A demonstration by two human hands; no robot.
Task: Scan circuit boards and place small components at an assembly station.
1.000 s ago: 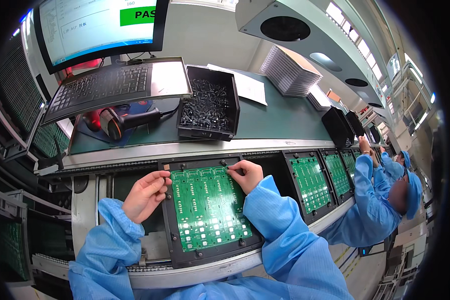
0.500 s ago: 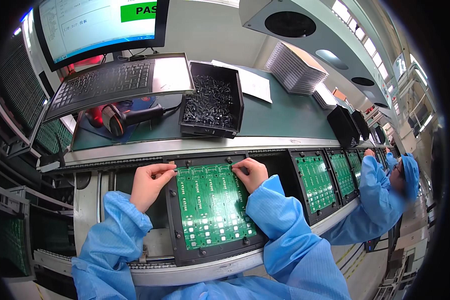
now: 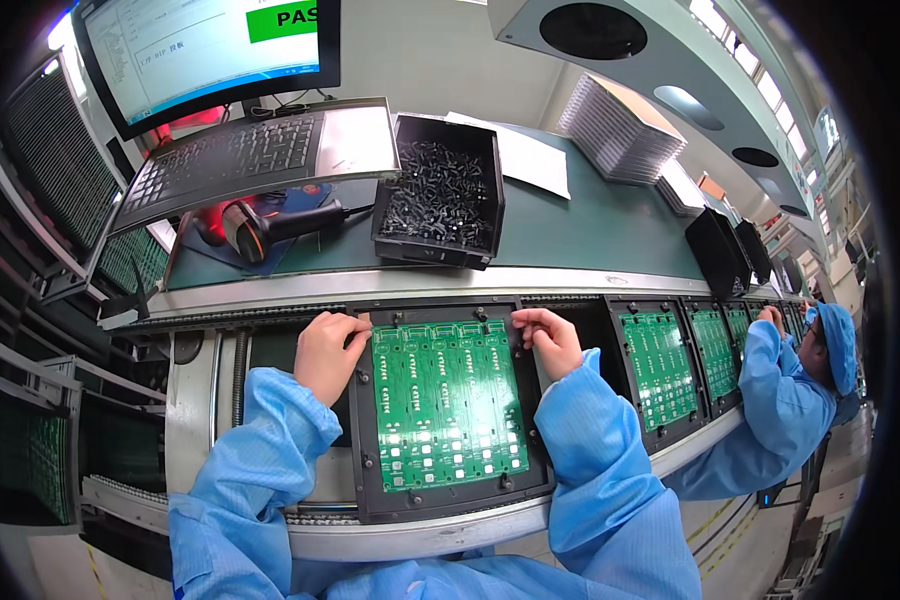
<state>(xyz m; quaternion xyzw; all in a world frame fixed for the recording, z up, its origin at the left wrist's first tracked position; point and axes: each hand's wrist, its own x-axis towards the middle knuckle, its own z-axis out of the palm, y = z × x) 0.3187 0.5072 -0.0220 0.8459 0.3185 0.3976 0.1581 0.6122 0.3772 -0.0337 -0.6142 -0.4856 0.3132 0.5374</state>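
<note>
Board: green (image 3: 448,405), lying flat in the near middle of the scene, between the two hands; white squares run in rows across its near part.
Frame: black (image 3: 452,500), around the board, on the line near the rail (image 3: 430,537).
Left hand: (image 3: 330,352) at the far left corner of the board, thumb and forefinger drawn narrow; whether a small part sits between the tips, I cannot tell.
Right hand: (image 3: 552,342) at the frame's far right corner, forefinger stretched to the left, thumb a narrow gap below it.
Sleeves: blue (image 3: 610,460), on both forearms.
Bin: black (image 3: 430,252), beyond the frame on the green bench (image 3: 590,235), filled with small dark parts (image 3: 435,195).
Left of the bin: a keyboard (image 3: 230,160) on a raised tray, a scanner (image 3: 285,224) below it, a monitor (image 3: 210,60) farther back.
Right of the bin: a white sheet (image 3: 538,165), then a tall stack (image 3: 615,125).
Line to the right: more framed boards (image 3: 660,370), with a co-worker in blue (image 3: 780,385) leaning over them.
</note>
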